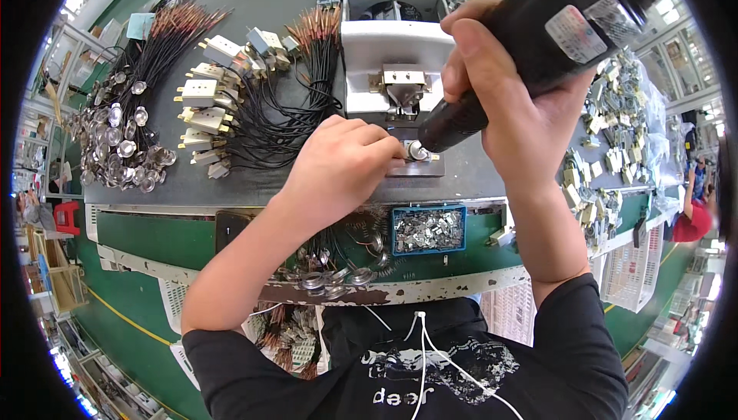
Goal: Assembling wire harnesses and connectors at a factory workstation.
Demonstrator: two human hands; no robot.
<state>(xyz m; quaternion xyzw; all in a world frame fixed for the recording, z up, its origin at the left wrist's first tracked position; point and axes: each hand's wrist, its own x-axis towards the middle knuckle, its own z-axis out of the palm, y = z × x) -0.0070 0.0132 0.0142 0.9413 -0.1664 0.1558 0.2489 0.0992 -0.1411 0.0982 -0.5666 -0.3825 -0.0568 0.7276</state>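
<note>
My right hand (pixel 511 105) is wrapped round a black cylindrical power tool that looks like an electric screwdriver (pixel 530 47), tilted with its narrow nose down and to the left. The nose ends beside a small round silver metal part (pixel 417 151) on a flat metal block (pixel 415 168). My left hand (pixel 346 158) is closed, thumb and fingertips pinched right at the left side of that part. What the pinch holds is hidden by the fingers. Just behind stands a white and grey bench machine (pixel 396 39) with a metal head above the block.
Left of my left hand lie black wires with white plug-like blocks (pixel 201 93), and further left a bundle with silver discs (pixel 115 128). A blue tray (pixel 428 251) of small metal pieces sits at the front edge. More blocks (pixel 607 128) are heaped at right.
</note>
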